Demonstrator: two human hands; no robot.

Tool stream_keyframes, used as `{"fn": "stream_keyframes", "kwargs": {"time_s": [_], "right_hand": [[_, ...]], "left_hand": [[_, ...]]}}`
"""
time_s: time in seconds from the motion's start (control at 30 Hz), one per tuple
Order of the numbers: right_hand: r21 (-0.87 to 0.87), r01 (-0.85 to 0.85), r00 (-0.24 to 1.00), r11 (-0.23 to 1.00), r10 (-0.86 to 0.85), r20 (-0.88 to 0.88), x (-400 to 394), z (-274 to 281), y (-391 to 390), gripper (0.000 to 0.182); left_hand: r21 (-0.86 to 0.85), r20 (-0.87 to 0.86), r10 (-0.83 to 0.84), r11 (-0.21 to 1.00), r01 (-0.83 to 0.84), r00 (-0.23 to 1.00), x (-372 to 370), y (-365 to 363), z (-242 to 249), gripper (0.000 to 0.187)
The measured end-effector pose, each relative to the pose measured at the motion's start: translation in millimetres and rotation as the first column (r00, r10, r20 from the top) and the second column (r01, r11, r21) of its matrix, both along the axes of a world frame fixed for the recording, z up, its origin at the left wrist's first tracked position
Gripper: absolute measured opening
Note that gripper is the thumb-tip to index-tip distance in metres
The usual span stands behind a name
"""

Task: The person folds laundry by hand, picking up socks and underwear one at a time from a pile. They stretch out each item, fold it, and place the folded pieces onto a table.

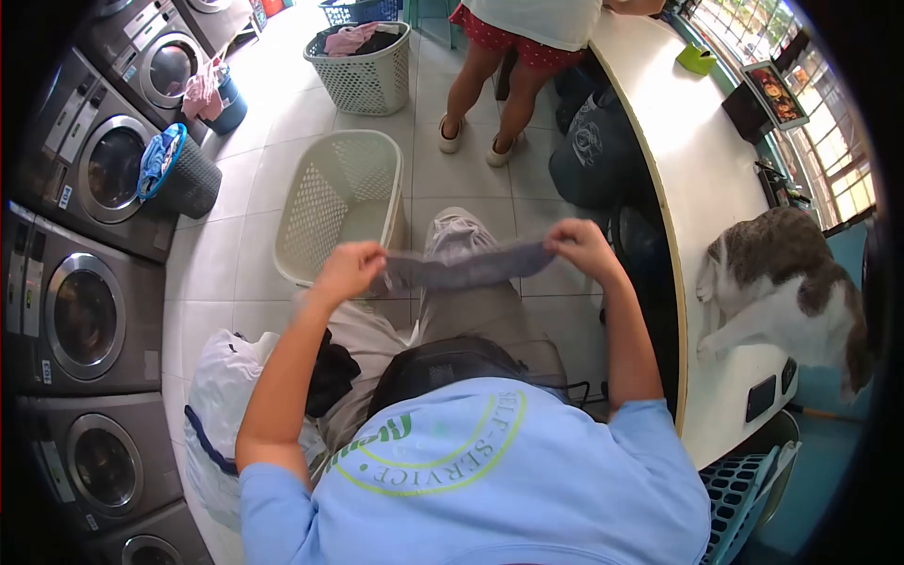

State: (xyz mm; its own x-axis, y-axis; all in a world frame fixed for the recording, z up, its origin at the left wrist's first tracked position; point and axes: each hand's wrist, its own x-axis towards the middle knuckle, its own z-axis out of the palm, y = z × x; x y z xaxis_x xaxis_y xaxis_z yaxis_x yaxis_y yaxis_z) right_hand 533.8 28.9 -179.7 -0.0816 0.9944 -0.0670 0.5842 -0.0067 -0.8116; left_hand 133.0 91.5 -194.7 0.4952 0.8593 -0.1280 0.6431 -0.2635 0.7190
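A narrow piece of dark grey cloth [461, 271], slightly blurred, is stretched between my hands above my knees. My left hand [351, 270] pinches one end, and my right hand [578, 247] grips the other with fingers pressed together. The cloth sags a little in the middle. Just beyond my left hand stands a white laundry basket [397, 193] with perforated sides, its visible floor bare. By my left thigh a white plastic bag [212, 452] holds light clothing, and black cloth [336, 374] lies beside it.
Stacked washing machines [87, 309] line the left. Hampers with clothes [188, 184] stand before them. A filled basket [367, 80] and a standing person [508, 56] are ahead. On the right, a counter [650, 85] bears a cat [777, 282] and a phone [761, 399].
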Motion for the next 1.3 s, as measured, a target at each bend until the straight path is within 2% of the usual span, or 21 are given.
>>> {"fn": "stream_keyframes", "kwargs": {"time_s": [0.03,0.07,0.13,0.17,0.23,0.27,0.33,0.4,0.47,0.5,0.53,0.63,0.67,0.73,0.83,0.97,1.03,1.1,1.17,1.27,1.3], "right_hand": [[0.015,0.037,0.994,0.999,-0.039,0.101,-4,-3,12,0.018],[0.011,0.034,0.995,0.999,-0.035,0.099,-11,-10,13,0.018],[0.429,-0.035,0.912,0.902,-0.147,0.383,-30,-16,21,0.028],[0.33,-0.145,0.949,0.933,0.036,0.314,-38,-11,19,0.031],[0.085,-0.387,0.916,0.918,0.371,0.154,-70,18,-5,0.036],[-0.057,-0.505,0.859,0.861,0.508,0.063,-87,27,-20,0.038],[-0.224,-0.656,0.744,0.72,0.667,-0.036,-112,43,-52,0.045],[-0.224,-0.566,0.795,0.794,0.597,0.108,-126,41,-78,0.051],[-0.223,-0.576,0.787,0.787,0.607,0.111,-131,35,-84,0.049],[-0.297,-0.572,0.776,0.765,0.622,0.11,-132,33,-82,0.047],[-0.368,-0.562,0.765,0.74,0.635,0.107,-132,30,-82,0.046],[-0.309,-0.572,0.798,0.76,0.603,0.007,-126,26,-83,0.04],[-0.316,-0.559,0.819,0.767,0.57,-0.066,-125,26,-82,0.039],[-0.274,-0.556,0.822,0.784,0.568,-0.043,-124,23,-79,0.038],[-0.359,-0.552,0.823,0.752,0.561,-0.09,-122,24,-73,0.041],[-0.322,-0.588,0.795,0.742,0.604,-0.059,-113,37,-70,0.04],[-0.377,-0.535,0.838,0.756,0.532,-0.123,-99,39,-75,0.038],[-0.438,-0.492,0.868,0.753,0.465,-0.174,-81,46,-82,0.036],[-0.549,-0.423,0.89,0.721,0.445,-0.101,-62,59,-89,0.031],[-0.635,-0.37,0.901,0.678,0.428,-0.068,-33,69,-108,0.03],[-0.734,-0.315,0.907,0.602,0.419,-0.046,-26,75,-115,0.029]], "left_hand": [[0.065,0.031,0.044,0.997,-0.046,0.999,5,8,1,0.025],[0.061,0.028,0.048,0.997,-0.05,0.998,9,7,-1,0.025],[0.374,0.269,-0.021,0.924,-0.085,0.963,20,3,4,0.022],[0.374,0.27,-0.009,0.923,-0.096,0.963,17,-6,7,0.022],[0.134,0.142,-0.207,0.973,0.189,0.968,8,-47,29,0.02],[-0.026,-0.081,-0.289,0.957,0.288,0.954,-1,-70,48,0.02],[-0.306,-0.433,-0.48,0.874,0.377,0.763,-25,-119,74,0.023],[-0.415,-0.452,-0.555,0.824,0.386,0.699,-61,-164,63,0.022],[-0.571,-0.345,-0.546,0.768,0.291,0.764,-80,-194,72,0.027],[-0.655,-0.161,-0.445,0.716,0.242,0.881,-100,-213,58,0.03],[-0.71,-0.071,-0.37,0.671,0.214,0.926,-110,-230,53,0.029],[-0.756,-0.036,-0.197,0.646,0.103,0.98,-115,-260,55,0.027],[-0.749,-0.052,-0.157,0.659,0.065,0.986,-115,-264,56,0.027],[-0.725,-0.098,-0.09,0.689,-0.009,0.991,-112,-271,59,0.026],[-0.657,-0.174,-0.003,0.745,-0.114,0.985,-108,-273,61,0.024],[-0.517,-0.257,0.111,0.824,-0.233,0.96,-97,-261,68,0.023],[-0.431,-0.281,0.152,0.862,-0.266,0.948,-90,-249,71,0.022],[-0.335,-0.273,0.166,0.907,-0.256,0.948,-80,-231,70,0.022],[-0.23,-0.256,0.157,0.948,-0.218,0.954,-69,-209,64,0.021],[-0.107,-0.194,0.01,0.994,-0.031,0.981,-52,-169,31,0.022],[-0.078,-0.161,-0.06,0.996,0.048,0.985,-45,-156,19,0.021]]}}
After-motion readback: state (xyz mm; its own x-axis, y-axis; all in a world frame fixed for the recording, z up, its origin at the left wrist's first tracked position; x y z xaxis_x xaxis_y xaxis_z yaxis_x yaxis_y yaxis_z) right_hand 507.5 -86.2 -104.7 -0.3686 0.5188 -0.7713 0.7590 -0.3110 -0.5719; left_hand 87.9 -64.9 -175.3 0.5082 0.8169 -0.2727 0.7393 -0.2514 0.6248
